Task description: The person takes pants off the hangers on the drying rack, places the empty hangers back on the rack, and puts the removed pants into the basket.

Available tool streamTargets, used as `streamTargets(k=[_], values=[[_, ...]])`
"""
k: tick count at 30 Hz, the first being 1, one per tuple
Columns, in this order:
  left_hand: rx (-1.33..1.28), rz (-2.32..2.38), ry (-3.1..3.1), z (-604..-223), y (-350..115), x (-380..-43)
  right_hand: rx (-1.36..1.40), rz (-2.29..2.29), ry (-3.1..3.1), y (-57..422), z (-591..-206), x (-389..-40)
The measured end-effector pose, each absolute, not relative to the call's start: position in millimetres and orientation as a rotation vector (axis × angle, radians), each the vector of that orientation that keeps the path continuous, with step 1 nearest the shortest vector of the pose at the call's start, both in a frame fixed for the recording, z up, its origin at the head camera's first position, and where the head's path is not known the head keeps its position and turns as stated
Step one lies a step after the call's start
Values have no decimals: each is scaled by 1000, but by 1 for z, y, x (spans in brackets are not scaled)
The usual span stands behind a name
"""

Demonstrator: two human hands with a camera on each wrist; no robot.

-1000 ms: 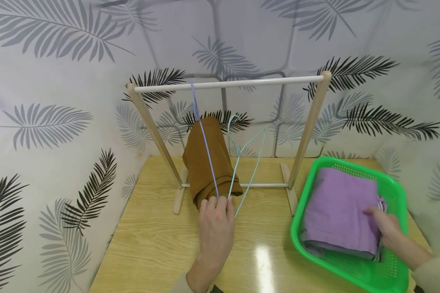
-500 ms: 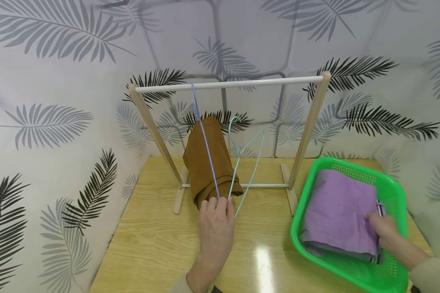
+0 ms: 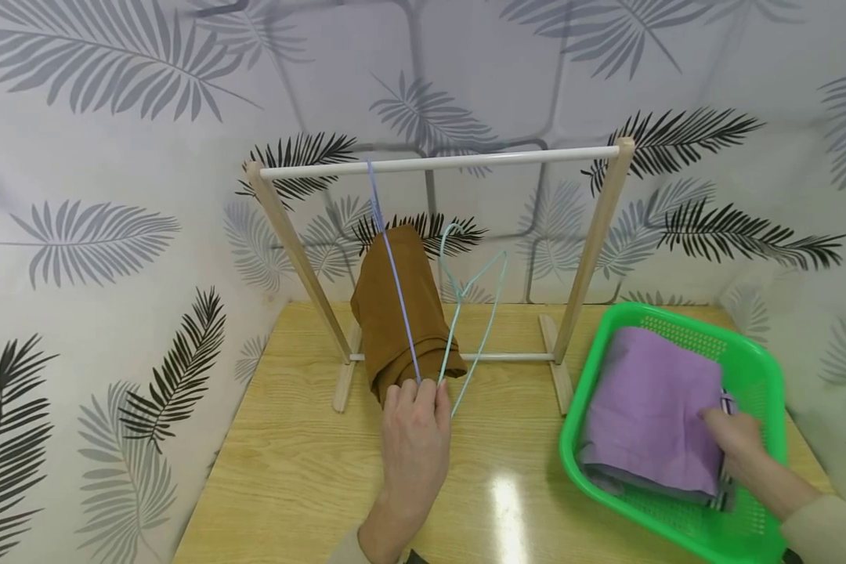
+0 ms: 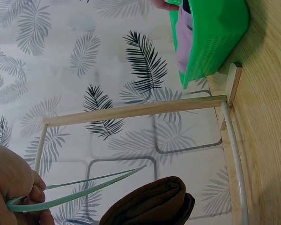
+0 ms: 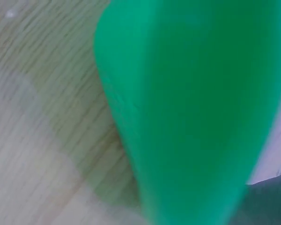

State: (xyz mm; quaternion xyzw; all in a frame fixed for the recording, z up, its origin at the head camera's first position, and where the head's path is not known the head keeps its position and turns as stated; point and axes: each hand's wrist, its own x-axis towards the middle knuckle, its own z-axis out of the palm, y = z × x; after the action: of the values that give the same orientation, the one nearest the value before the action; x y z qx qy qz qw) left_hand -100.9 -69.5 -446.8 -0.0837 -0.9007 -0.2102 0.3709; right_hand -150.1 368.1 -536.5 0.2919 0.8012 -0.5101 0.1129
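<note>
My left hand (image 3: 416, 439) grips a mint-green wire hanger (image 4: 84, 193) by its lower bar, and the hanger's hook stands up in front of the rack. Just left of it, a periwinkle hanger (image 3: 398, 286) hooks over the rack's top bar with a folded brown garment (image 3: 416, 294) draped through it. That garment reaches down to my left fingertips. At the right, my right hand (image 3: 739, 442) pinches the side edge of a folded purple garment (image 3: 648, 407) in the green basket (image 3: 771, 392). Its thumb lies on top; its other fingers are hidden.
The wood-and-white rack (image 3: 595, 235) stands at the back of the wooden table (image 3: 310, 470), against a leaf-patterned backdrop. Dark-striped fabric (image 3: 729, 403) shows beside the purple garment. The blurred basket wall (image 5: 201, 93) fills most of the right wrist view.
My right hand has shifted slightly within the basket, and the purple garment's right edge has moved a little left. My left hand and the hangers stay nearly still.
</note>
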Motion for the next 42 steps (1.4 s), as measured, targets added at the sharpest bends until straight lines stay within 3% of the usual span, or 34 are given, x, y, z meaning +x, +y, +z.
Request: streamTargets(k=[10, 31, 42], values=[[-224, -536, -2302, -446, -70, -101, 831, -1264, 2505, 360, -509, -158], [-228, -534, -2296, -444, -70, -101, -108, -960, 2960, 335, -467, -185], [-236, -534, -2268, -446, -70, -102, -312, -768, 3021, 321, -481, -194]])
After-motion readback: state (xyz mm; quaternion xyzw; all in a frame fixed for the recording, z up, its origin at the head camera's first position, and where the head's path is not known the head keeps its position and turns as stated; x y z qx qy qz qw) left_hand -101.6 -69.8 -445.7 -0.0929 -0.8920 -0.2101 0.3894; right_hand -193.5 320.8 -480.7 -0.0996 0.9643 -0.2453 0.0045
